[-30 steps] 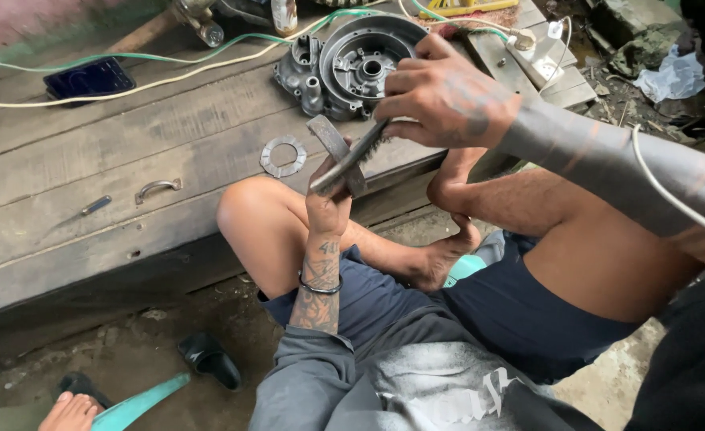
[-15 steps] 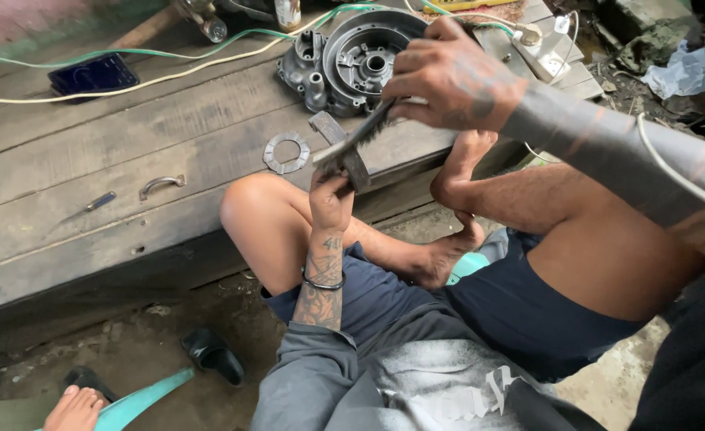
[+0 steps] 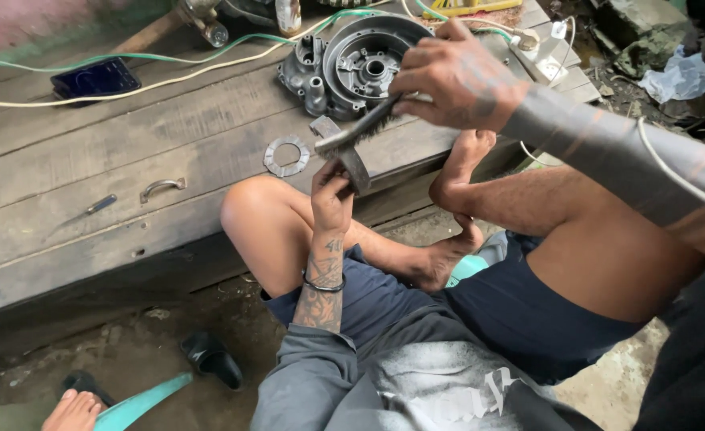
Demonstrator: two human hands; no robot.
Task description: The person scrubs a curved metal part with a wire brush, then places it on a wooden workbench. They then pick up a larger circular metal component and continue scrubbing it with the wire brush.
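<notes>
Since the earlier frame, the right hand (image 3: 458,76) has drawn the wire brush (image 3: 360,128) up and rightward across the metal part (image 3: 344,156); the left hand (image 3: 330,199) has barely shifted. Wooden platform (image 3: 129,152): carries the engine cover (image 3: 356,64), behind the hands. Left hand: fingers closed around the part's lower end, held upright above the knee. Right hand: fingers clenched on the brush handle, bristles touching the part's top. Step in hand: scrubbing, judged mid-stroke. Next stroke calls for a firm left grip and even bristle pressure.

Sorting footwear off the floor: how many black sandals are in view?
2. One black sandal lies on the ground below the bench; another sits left of it, partly hidden by a foot.
</notes>
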